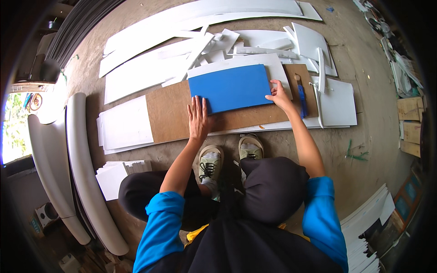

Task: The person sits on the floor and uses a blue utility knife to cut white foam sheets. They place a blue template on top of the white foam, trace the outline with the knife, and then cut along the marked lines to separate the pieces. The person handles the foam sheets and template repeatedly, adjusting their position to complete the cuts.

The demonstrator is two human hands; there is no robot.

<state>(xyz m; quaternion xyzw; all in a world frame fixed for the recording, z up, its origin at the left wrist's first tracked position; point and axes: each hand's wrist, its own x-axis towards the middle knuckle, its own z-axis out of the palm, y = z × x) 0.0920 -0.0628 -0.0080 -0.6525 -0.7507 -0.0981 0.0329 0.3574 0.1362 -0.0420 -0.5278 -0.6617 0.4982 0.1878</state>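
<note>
A rectangular blue sheet point(232, 88) lies over a white sheet point(275, 66) on a brown board point(169, 109) in front of me. My left hand point(198, 118) rests flat at the blue sheet's lower left corner, fingers stretched out. At the lower right corner, my right hand point(279, 94) has its thumb and curled fingers closed on the blue sheet's edge. Right of that hand, a long narrow blue tool point(301, 96) lies on the brown board; its exact kind is unclear.
White offcuts point(218, 43) are heaped beyond the board, with long white panels point(200, 16) farther back. White sheets point(127, 123) stick out at the board's left. Rolled white material point(88, 173) stands at left; a small white stack point(119, 175) sits by my left knee.
</note>
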